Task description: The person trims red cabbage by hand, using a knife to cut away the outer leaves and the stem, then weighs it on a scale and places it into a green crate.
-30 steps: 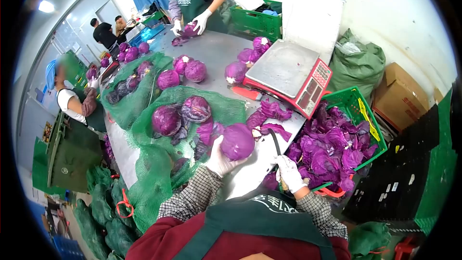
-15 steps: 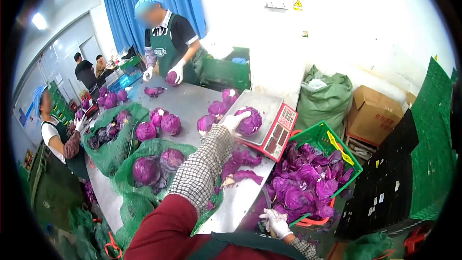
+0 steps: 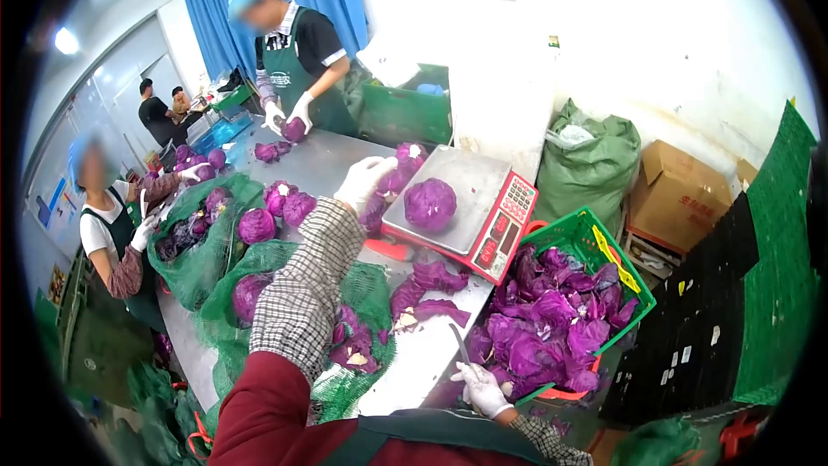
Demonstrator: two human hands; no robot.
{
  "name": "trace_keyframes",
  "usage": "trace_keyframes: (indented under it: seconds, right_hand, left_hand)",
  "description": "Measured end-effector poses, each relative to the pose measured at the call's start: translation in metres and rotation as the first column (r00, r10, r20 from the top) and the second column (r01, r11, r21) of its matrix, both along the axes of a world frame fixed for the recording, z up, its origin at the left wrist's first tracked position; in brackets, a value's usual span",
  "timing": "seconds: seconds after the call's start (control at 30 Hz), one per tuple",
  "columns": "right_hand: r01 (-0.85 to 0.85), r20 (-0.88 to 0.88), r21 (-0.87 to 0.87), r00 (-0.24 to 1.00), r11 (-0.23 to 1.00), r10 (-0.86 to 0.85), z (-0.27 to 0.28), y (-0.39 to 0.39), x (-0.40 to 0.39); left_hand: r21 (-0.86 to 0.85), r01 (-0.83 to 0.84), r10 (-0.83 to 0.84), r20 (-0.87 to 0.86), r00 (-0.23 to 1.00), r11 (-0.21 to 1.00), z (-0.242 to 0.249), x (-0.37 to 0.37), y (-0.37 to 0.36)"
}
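Observation:
My left hand point(image 3: 366, 183), in a white glove, is open with its fingers stretched out beside the red cabbages point(image 3: 394, 179) at the scale's left edge. On the steel pan of the red digital scale point(image 3: 503, 224) rests a single red cabbage point(image 3: 430, 204), apart from my hand. Red digits glow on the scale's display. My right hand point(image 3: 483, 390), also gloved, is closed around a knife point(image 3: 460, 343) whose blade points up, next to the table's edge. Loose cabbage leaves point(image 3: 431, 293) lie on the table in front of the scale.
A green crate point(image 3: 644, 306) full of cabbage leaves stands right of the table. Green mesh bags point(image 3: 203, 280) with cabbages cover the table's left side. Across the table a person point(image 3: 297, 60) handles a cabbage; another person point(image 3: 112, 233) works at the left.
My left hand has let go of the cabbage on the scale and moved left. The scale's display now shows lit digits. The person across the table has brought both hands to a cabbage.

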State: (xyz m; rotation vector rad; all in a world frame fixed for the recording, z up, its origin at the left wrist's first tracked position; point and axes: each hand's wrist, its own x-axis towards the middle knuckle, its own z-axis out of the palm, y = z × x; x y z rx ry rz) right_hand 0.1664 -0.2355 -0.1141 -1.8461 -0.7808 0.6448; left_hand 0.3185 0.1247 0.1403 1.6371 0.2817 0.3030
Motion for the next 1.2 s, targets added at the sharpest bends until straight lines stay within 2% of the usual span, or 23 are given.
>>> trace_keyframes:
  seconds: [0.03,0.1,0.23,0.27,0.3,0.37,0.4,0.53,0.63,0.67,0.7,0.77,0.8,0.83,0.87,0.9,0.93,1.0,1.03,1.07,1.1,1.17,1.2]
  right_hand:
    - [-0.032,0.036,-0.004,0.999,0.999,0.032,0.002,0.004,0.001]
    - [-0.034,0.072,0.012,0.997,0.999,0.033,0.007,0.012,0.004]
    - [0.022,0.062,0.090,0.998,0.996,-0.028,0.013,0.024,0.005]
    - [0.125,-0.089,0.130,0.989,0.984,-0.114,0.012,0.028,0.004]
    - [0.139,-0.158,0.112,0.980,0.984,-0.120,0.009,0.030,0.004]
    - [0.164,-0.288,0.073,0.948,0.984,-0.136,0.004,0.032,0.006]
    - [0.170,-0.329,0.066,0.934,0.983,-0.139,0.006,0.031,0.007]
    - [0.206,-0.404,0.038,0.898,0.978,-0.174,0.014,0.035,0.016]
    - [0.229,-0.229,0.195,0.956,0.954,-0.182,0.004,0.051,0.029]
    - [0.211,-0.139,0.282,0.974,0.936,-0.177,0.005,0.059,0.037]
    - [0.158,-0.037,0.263,0.987,0.952,-0.154,0.009,0.066,0.047]
    - [0.202,-0.283,0.101,0.944,0.974,-0.167,0.023,0.078,0.061]
    - [0.240,-0.407,0.050,0.891,0.970,-0.199,0.031,0.088,0.068]
    - [0.308,-0.401,0.125,0.885,0.943,-0.236,0.017,0.096,0.069]
    - [0.276,-0.420,0.012,0.874,0.961,-0.245,0.029,0.099,0.075]
    - [0.241,-0.436,-0.101,0.861,0.965,-0.261,0.042,0.102,0.080]
    - [0.310,-0.470,-0.037,0.834,0.950,-0.290,0.032,0.105,0.077]
    - [0.214,-0.107,0.133,0.974,0.968,-0.201,-0.002,0.099,0.078]
    - [0.259,-0.292,0.044,0.927,0.965,-0.235,0.020,0.100,0.077]
    - [0.178,0.014,0.128,0.983,0.976,-0.181,0.011,0.099,0.080]
    - [0.073,0.295,0.118,0.950,0.990,-0.105,0.006,0.098,0.084]
    - [-0.003,0.801,0.084,0.596,0.997,-0.065,-0.001,0.098,0.092]
    - [0.043,0.851,0.127,0.508,0.991,-0.131,-0.001,0.099,0.094]
  left_hand:
    - [0.052,0.044,-0.046,0.037,0.998,0.998,-0.001,-0.001,0.007]
    - [-0.014,-0.018,0.018,-0.010,1.000,1.000,-0.004,0.003,0.008]
    - [0.217,-0.064,0.061,0.017,0.998,0.974,-0.026,0.018,0.007]
    - [0.268,0.002,0.016,-0.063,0.998,0.963,-0.025,0.017,0.004]
    - [0.337,0.014,-0.007,-0.023,1.000,0.941,-0.058,0.035,0.024]
    - [0.591,-0.072,0.029,0.082,0.996,0.804,-0.065,0.035,0.005]
    - [0.553,0.034,-0.048,0.010,0.999,0.832,-0.065,0.039,0.000]
    - [0.839,-0.004,0.032,-0.016,0.999,0.545,-0.051,0.029,-0.044]
    - [0.953,0.113,0.066,-0.136,0.988,0.280,-0.057,0.024,-0.066]
    - [0.949,0.109,0.077,-0.137,0.987,0.296,-0.064,0.028,-0.063]
    - [0.945,0.102,0.090,-0.136,0.987,0.311,-0.071,0.033,-0.055]
    - [0.883,-0.011,0.066,-0.023,0.998,0.470,-0.081,0.037,-0.034]
    - [0.680,-0.033,0.082,-0.039,0.996,0.732,-0.085,0.040,-0.019]
    - [0.405,-0.056,0.084,-0.053,0.995,0.913,-0.081,0.043,-0.005]
    - [-0.019,-0.102,0.100,-0.089,0.991,0.995,-0.069,0.045,0.007]
    - [-0.156,-0.212,0.220,0.041,0.975,0.965,-0.097,0.063,0.035]
    - [-0.010,-0.287,0.287,0.109,0.952,0.958,-0.086,0.065,0.044]
    - [0.199,-0.360,0.328,0.177,0.928,0.912,-0.077,0.081,0.079]
    - [0.175,-0.424,0.385,0.218,0.897,0.889,-0.085,0.095,0.099]
    - [0.291,-0.461,0.420,0.193,0.887,0.838,-0.087,0.104,0.117]
    - [0.404,-0.484,0.456,0.172,0.873,0.776,-0.092,0.114,0.133]
    - [0.598,-0.497,0.544,0.119,0.831,0.628,-0.103,0.131,0.150]
    - [0.684,-0.482,0.587,0.097,0.804,0.547,-0.109,0.140,0.158]
